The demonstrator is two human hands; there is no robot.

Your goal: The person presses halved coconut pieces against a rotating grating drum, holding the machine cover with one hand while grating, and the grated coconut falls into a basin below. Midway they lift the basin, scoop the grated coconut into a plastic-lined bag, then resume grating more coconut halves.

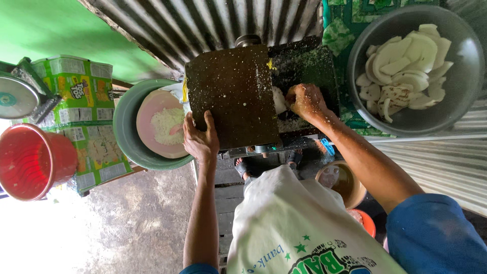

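Right hand (306, 101) clenched around a white coconut piece (279, 100), pressing it against the dark opening of the grating machine (304, 66); fingers dusted with white shreds. Left hand (201, 138) laid flat, fingers spread and released, on the near edge of the rusty brown metal cover plate (233, 94), thumb hooked over its rim, gripping nothing else. Coconut piece just left of the right knuckles, between the two hands, touching the machine's speckled black surface.

Left of the cover plate, touching its edge, a green plastic basin (124, 124) holding a pink bowl (149, 109) with a heap of fine white grated coconut (166, 124). Upper right, well apart from the right hand, a wide grey metal bowl (456, 86) filled with curved white coconut slices (406, 68), smooth and thick. Below the right forearm, a brown bowl (350, 185) on the floor.

Far left, stacked cardboard cartons (81, 101), boxy, green and yellow with printed picture panels and white label patches. Beside them a red plastic bucket (30, 160), round and glossy, and a round metal lid (15, 96). Corrugated sheet metal (213, 20) behind the machine, ribbed and grey; green painted wall (50, 25) beyond; patterned green cloth (350, 20) under the grey bowl.
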